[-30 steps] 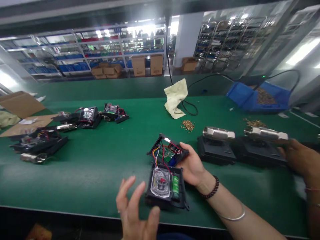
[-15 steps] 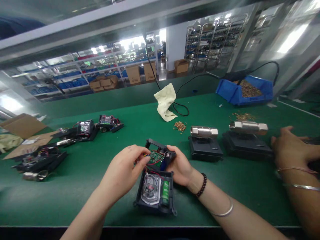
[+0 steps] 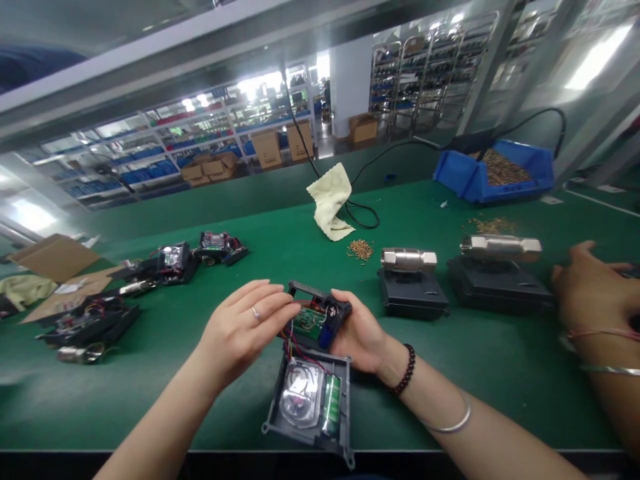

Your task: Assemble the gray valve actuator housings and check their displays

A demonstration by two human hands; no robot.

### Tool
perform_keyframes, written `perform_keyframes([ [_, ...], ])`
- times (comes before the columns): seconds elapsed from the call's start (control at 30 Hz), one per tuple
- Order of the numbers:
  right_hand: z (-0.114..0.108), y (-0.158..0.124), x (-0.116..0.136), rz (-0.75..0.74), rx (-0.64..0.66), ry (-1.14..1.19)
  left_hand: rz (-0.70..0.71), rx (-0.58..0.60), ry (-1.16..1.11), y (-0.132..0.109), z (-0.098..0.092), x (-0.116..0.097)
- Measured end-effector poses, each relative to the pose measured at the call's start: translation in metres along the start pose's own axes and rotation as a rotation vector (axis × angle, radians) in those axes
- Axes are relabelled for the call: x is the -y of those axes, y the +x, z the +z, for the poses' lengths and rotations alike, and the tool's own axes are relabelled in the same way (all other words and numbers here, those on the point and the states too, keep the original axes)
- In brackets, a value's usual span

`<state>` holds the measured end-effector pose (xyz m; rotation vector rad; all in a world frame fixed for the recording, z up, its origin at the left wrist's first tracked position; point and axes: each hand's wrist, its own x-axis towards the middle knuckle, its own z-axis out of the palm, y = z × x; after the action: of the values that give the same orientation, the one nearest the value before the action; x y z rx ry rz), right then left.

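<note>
- My right hand (image 3: 361,333) grips the black plastic housing half with green circuit board (image 3: 316,315), frame centre.
- My left hand (image 3: 240,330) rests fingertips on it, fingers extended together.

Blue bin (image 3: 473,181), yellow cloth (image 3: 331,199)

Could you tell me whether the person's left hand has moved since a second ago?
Yes. The left hand has gone up from the table's near edge and now touches the open black housing.
</note>
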<state>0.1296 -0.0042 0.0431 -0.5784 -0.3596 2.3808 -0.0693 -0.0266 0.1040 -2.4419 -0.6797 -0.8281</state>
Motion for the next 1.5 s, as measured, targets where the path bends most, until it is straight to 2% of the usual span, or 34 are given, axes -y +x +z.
perform_keyframes([
  [0.1,0.002,-0.001,-0.001,0.014,0.002,0.021,-0.187,-0.008,-0.083,0.008,-0.002,-0.010],
  [0.23,0.000,-0.002,-0.002,0.019,-0.016,0.016,-0.494,0.110,-0.409,0.018,-0.008,-0.033],
  [0.3,-0.001,-0.003,-0.003,0.026,-0.009,-0.001,-0.570,0.143,-0.579,0.021,-0.014,-0.043],
  [0.4,-0.001,-0.003,-0.003,0.034,-0.011,-0.025,-0.614,0.141,-0.687,0.018,-0.024,-0.058],
  [0.53,0.001,-0.003,-0.001,0.013,-0.050,0.007,-0.545,0.148,-0.551,0.006,-0.021,-0.083],
  [0.73,0.003,-0.004,-0.002,-0.019,-0.063,0.027,-0.539,-0.107,-0.175,-0.010,0.009,-0.111],
  [0.87,0.002,-0.005,-0.002,-0.019,-0.046,0.018,-0.560,-0.157,0.002,-0.007,0.014,-0.118],
  [1.17,0.009,-0.009,-0.002,-0.004,-0.054,0.047,-0.705,-0.322,0.072,-0.002,0.018,-0.115],
  [1.23,0.008,-0.009,-0.002,-0.004,-0.037,0.050,-0.742,-0.322,0.069,-0.003,0.016,-0.115],
  [1.33,0.005,-0.008,-0.001,-0.013,-0.004,0.020,-0.792,-0.253,0.028,0.000,0.012,-0.118],
  [1.5,0.004,-0.006,-0.002,-0.069,0.039,-0.038,-0.777,-0.146,0.059,0.006,0.014,-0.119],
])
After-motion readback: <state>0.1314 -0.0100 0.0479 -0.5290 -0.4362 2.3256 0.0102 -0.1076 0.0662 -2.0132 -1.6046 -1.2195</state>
